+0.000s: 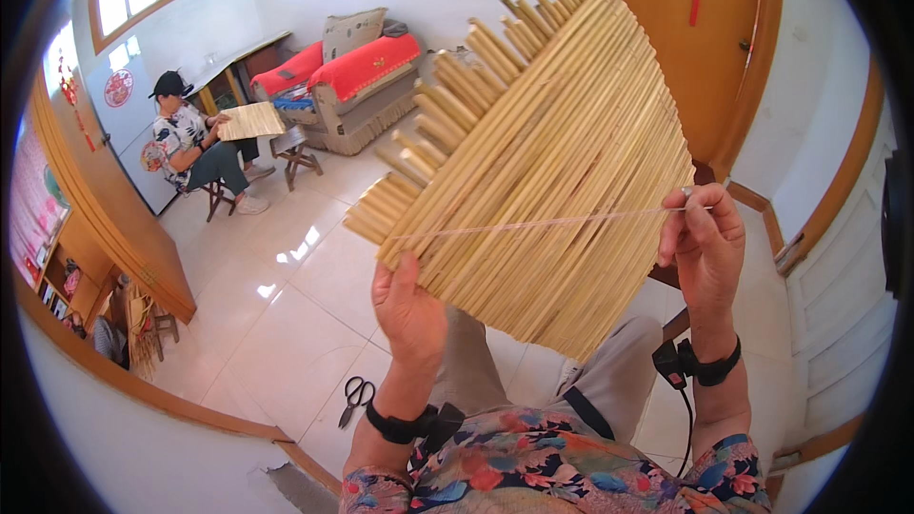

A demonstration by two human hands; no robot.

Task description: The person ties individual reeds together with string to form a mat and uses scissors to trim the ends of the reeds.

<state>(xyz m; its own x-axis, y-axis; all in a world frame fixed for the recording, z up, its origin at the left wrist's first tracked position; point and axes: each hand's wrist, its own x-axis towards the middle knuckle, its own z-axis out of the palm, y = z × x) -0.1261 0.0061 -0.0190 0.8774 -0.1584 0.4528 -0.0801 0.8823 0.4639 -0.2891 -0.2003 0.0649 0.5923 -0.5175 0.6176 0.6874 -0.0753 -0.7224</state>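
Observation:
A panel of pale yellow plant stalks (562, 200), laid side by side in crossing layers, is held up tilted before me. Its upper left edge is stepped with uneven stalk ends, while the right edge is fairly even. My left hand (411, 312) grips the lower left corner, thumb on the front and fingers behind. A thin pale thread (533, 226) runs taut across the panel's face from near that corner to my right hand (706, 243). The right fingers are pinched at the thread's end, by the panel's right edge, on what looks like a thin needle. A ring sits on one finger.
Black-handled scissors (355, 400) lie on the tiled floor left of my legs. Farther left, a seated person (186, 138) holds a similar panel (251, 122) by a small stool (297, 152). A red-draped sofa (352, 86) stands behind; a wooden door (681, 57) is at right.

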